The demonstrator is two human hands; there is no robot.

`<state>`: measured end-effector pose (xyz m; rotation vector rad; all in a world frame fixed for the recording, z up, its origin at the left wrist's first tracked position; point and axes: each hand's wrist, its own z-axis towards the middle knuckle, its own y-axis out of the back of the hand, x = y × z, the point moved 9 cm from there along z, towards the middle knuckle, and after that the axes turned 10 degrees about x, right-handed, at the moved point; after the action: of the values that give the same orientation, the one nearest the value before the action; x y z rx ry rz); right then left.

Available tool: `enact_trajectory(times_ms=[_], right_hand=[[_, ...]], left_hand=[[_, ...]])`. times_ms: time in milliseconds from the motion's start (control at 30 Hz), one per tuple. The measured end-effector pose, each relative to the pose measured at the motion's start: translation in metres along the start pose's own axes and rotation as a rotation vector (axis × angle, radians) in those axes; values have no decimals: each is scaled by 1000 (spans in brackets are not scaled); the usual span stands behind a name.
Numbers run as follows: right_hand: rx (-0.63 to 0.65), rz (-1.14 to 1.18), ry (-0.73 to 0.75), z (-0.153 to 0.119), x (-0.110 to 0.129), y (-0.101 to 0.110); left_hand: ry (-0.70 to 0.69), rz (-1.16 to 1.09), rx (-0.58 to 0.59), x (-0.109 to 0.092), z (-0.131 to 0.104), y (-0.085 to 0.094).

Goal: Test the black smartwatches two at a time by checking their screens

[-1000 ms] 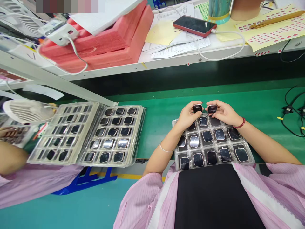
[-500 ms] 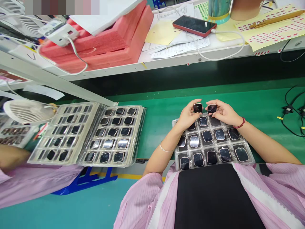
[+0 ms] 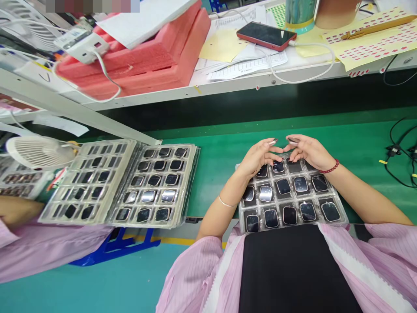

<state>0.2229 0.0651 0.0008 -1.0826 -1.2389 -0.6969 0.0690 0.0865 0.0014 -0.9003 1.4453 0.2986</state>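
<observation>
In my left hand (image 3: pixel 260 157) a smartwatch case (image 3: pixel 273 142) is gripped between thumb and fingers, tilted so that its edge shows. My right hand (image 3: pixel 308 152) grips a second smartwatch case (image 3: pixel 293 140), also turned edge-on. Both hands hover over the far edge of a clear plastic tray (image 3: pixel 241 213) whose compartments hold several dark-screened square watches (image 3: pixel 283 186). The fingers partly hide the tray's far row. One compartment (image 3: pixel 295 165) under my right hand shows no watch.
To the left stand two stacks of trays, one with watches (image 3: pixel 153 180) and one partly filled (image 3: pixel 86 178). A co-worker's arm (image 3: pixel 19 211) reaches in beside a white fan (image 3: pixel 39 153). Red foam (image 3: pixel 140 65) and a charging phone (image 3: pixel 265 35) sit on the shelf above. Black cables (image 3: pixel 394 150) lie right.
Both watch cases have tipped from screens facing me to edge-on. My hands have turned with them, and their lower fingers now spread below the cases.
</observation>
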Motion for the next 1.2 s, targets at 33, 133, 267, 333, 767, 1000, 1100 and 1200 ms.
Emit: enact_trajectory(times_ms=[33, 133, 267, 333, 767, 1000, 1100, 1200], right_hand=[[10, 67, -29, 0, -1, 1], [34, 176, -97, 2, -5, 2], [16, 225, -135, 3, -9, 8], [25, 252, -136, 3, -10, 8], [29, -154, 59, 1, 2, -9], [35, -316, 114, -2, 10, -16], [48, -331, 122, -2, 11, -19], [48, -349, 131, -2, 12, -21]], left_hand=[[34, -55, 17, 2, 1, -1], [116, -188, 47, 7, 2, -3], [141, -242, 49, 9, 3, 0], [127, -228, 59, 8, 3, 1], [-92, 213, 19, 1, 2, -2], [-95, 280, 26, -1, 1, -2], [-104, 280, 18, -2, 1, -2], [-104, 274, 7, -3, 0, -3]])
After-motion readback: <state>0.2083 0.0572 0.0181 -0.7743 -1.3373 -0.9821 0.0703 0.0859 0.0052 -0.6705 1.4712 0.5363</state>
